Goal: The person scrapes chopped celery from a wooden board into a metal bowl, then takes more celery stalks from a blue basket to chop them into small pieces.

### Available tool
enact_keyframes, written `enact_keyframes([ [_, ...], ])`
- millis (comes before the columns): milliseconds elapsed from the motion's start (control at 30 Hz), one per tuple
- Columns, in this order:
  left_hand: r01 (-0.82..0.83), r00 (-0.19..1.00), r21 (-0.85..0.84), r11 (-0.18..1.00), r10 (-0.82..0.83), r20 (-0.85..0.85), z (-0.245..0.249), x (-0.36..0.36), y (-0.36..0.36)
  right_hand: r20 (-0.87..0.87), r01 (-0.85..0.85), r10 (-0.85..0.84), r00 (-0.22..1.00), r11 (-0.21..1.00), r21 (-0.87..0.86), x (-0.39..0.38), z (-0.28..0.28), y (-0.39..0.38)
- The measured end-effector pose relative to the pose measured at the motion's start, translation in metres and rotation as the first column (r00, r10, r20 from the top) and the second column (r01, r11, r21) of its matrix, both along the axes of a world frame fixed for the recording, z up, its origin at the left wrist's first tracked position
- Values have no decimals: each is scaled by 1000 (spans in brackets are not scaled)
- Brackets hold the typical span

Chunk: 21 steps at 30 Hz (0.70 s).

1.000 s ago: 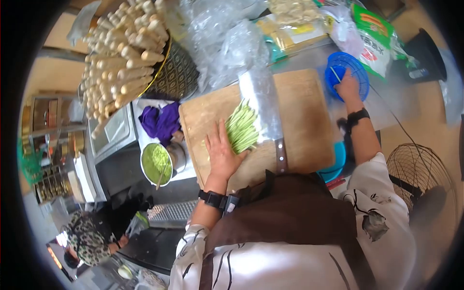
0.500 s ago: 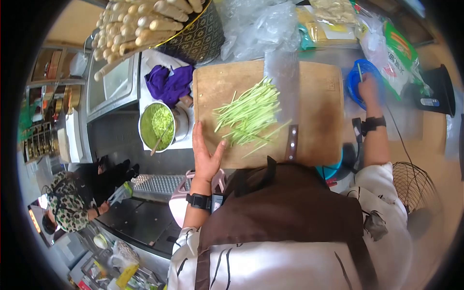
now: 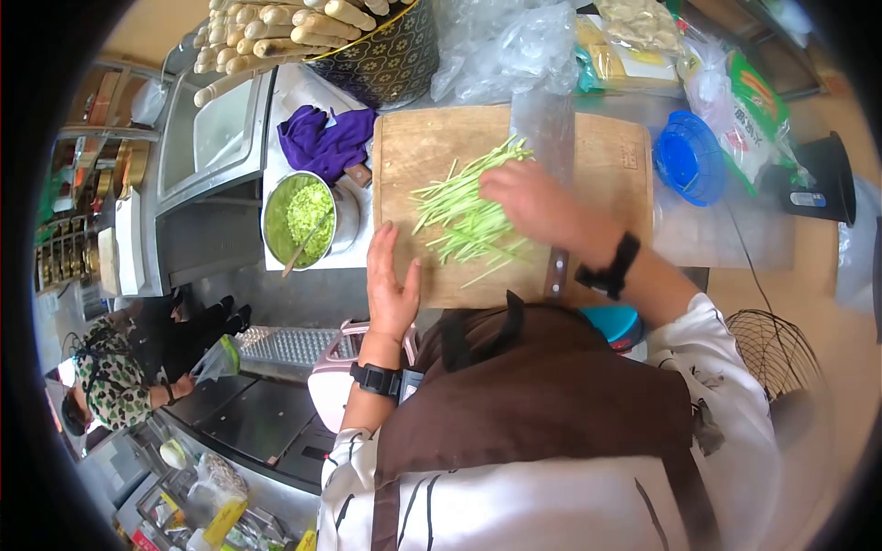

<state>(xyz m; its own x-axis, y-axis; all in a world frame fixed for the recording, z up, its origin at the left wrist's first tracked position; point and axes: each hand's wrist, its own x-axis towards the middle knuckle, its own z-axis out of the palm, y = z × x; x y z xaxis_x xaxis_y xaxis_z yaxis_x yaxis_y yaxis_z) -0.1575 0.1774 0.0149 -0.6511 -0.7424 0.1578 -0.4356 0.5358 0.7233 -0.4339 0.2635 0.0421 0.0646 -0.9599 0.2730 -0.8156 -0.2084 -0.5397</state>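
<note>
A pile of thin pale-green vegetable strips (image 3: 459,216) lies on the wooden cutting board (image 3: 606,147). My right hand (image 3: 533,202) is over the pile's upper right side, fingers curled in on the strips; the fingertips are partly hidden. Beneath that forearm a cleaver (image 3: 542,129) lies flat on the board, its blade pointing away and its dark handle near me. My left hand (image 3: 393,285) rests at the board's left edge with the thumb apart from the fingers, holding nothing. Right of the board stands a blue plastic basket (image 3: 687,158).
Left of the board are a metal pot (image 3: 344,220) of chopped greens with a spoon and a purple cloth (image 3: 322,142). Behind stand a patterned bucket (image 3: 386,60) of pale sticks and plastic bags (image 3: 505,46). Another person (image 3: 119,376) is at lower left.
My right hand has moved left from the blue basket to the strips on the board. My left hand stays at the board's left edge, its fingers now a little more spread.
</note>
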Motion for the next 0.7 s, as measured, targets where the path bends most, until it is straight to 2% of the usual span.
enact_keyframes([
  [67,75,997,-90,993,-75,5,6,-8,-5,-118,-71,59,991,992,-101,5,-2,-2],
  [167,191,982,-203,960,-188,35,14,-26,-18,2,57,-57,998,987,-148,-14,-6,0],
  [267,247,967,-249,937,-222,124,32,-65,-20,-40,292,-296,954,953,-85,-39,-7,-1],
  [300,257,962,-258,932,-220,163,36,-79,-19,-76,308,-311,947,950,-46,-42,-10,-2],
  [467,453,879,-322,831,-358,314,-1,-124,-26,-181,375,-360,915,926,55,-48,-40,-13],
  [500,502,850,-322,803,-387,359,-10,-127,-25,-175,376,-366,914,926,31,-48,-40,-14],
  [567,500,843,-267,824,-392,368,-27,-128,-23,-159,389,-386,909,921,-11,-50,-38,-11],
  [667,495,834,-234,837,-382,399,-28,-129,-19,81,585,-580,810,809,-52,-47,-21,-4],
  [700,493,831,-232,839,-374,412,-26,-129,-18,254,639,-618,744,769,0,-49,-19,-1],
])
